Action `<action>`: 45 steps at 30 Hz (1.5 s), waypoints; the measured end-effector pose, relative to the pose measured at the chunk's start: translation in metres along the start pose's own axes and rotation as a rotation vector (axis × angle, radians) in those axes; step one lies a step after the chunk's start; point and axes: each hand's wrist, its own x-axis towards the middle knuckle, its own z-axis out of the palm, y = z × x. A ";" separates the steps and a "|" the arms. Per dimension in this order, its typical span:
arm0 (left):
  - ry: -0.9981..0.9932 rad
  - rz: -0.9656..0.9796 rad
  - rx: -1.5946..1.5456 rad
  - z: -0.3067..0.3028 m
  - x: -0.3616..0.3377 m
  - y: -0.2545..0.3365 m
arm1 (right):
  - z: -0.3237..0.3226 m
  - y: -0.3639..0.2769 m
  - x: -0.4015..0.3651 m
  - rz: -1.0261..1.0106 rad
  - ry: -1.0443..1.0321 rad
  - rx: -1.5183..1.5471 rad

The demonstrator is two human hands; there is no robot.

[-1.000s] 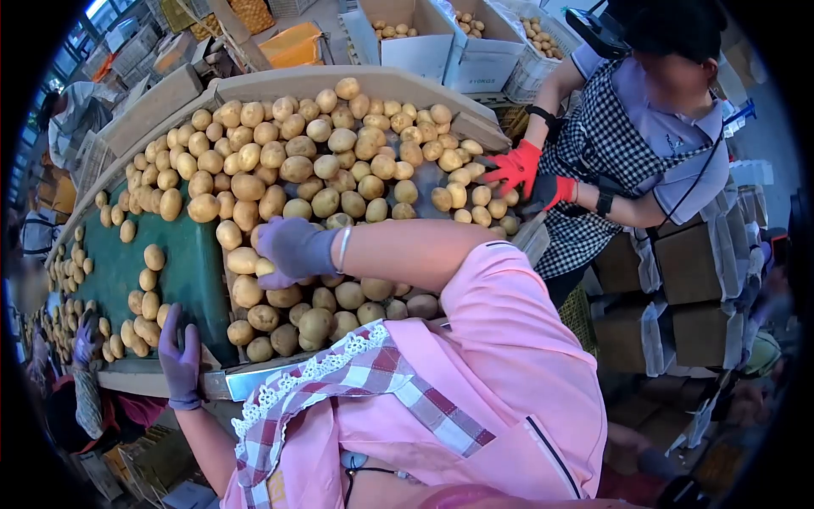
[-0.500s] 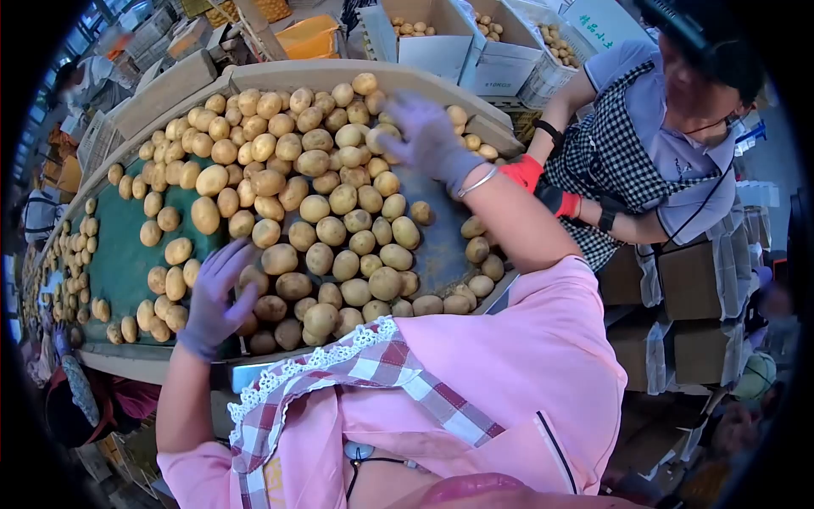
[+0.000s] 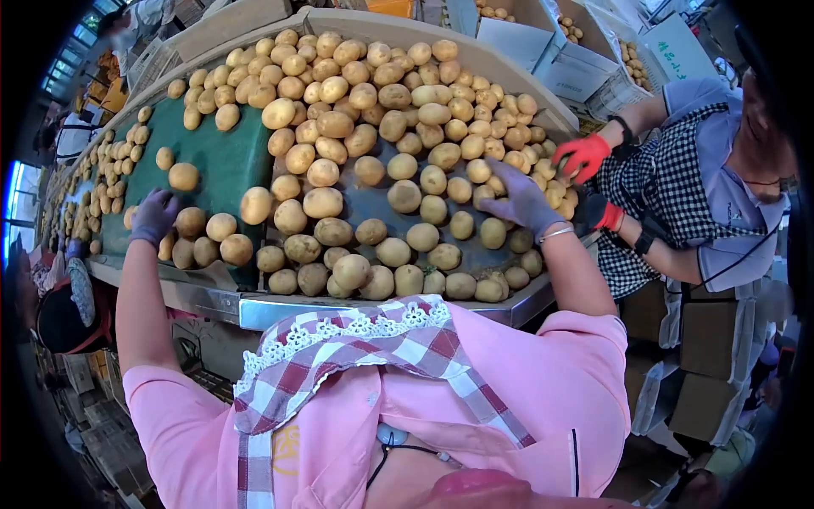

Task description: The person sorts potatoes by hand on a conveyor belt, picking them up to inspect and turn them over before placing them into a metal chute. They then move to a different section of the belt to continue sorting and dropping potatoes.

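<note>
Many potatoes (image 3: 335,125) lie spread over a green belt (image 3: 227,157) and a grey metal surface (image 3: 373,193). My left hand (image 3: 155,216), in a purple glove, is at the near left part of the belt, close beside a few potatoes; what its curled fingers hold, if anything, is hidden. My right hand (image 3: 519,198), gloved in purple with a bracelet at the wrist, has its fingers spread among the potatoes on the right and touches some of them.
A co-worker in a checkered apron (image 3: 666,170) stands at the right, with a red-gloved hand (image 3: 583,158) at the potatoes. Boxes of potatoes (image 3: 517,36) stand beyond the wooden rim (image 3: 386,23). A metal edge (image 3: 280,312) runs before me.
My left hand has moved left along the belt. My right hand has come nearer and to the right. Potatoes have shifted to the right, and the co-worker's red glove now reaches over them. The view has shifted.
</note>
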 end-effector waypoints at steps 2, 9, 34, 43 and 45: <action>0.139 -0.002 -0.128 0.049 0.008 -0.118 | -0.007 0.035 0.002 0.237 -0.137 0.059; 0.683 0.394 -0.052 -0.033 -0.003 0.096 | -0.010 -0.047 0.168 -0.292 0.230 -0.106; -0.542 1.205 -0.344 -0.015 -0.150 0.258 | 0.021 -0.138 -0.003 -0.185 -0.274 -0.087; 0.138 0.898 -0.650 -0.064 -0.169 0.223 | 0.005 -0.132 -0.024 0.164 -0.014 0.362; 0.167 1.036 -0.572 -0.050 -0.157 0.251 | 0.011 -0.158 0.012 0.184 0.039 0.457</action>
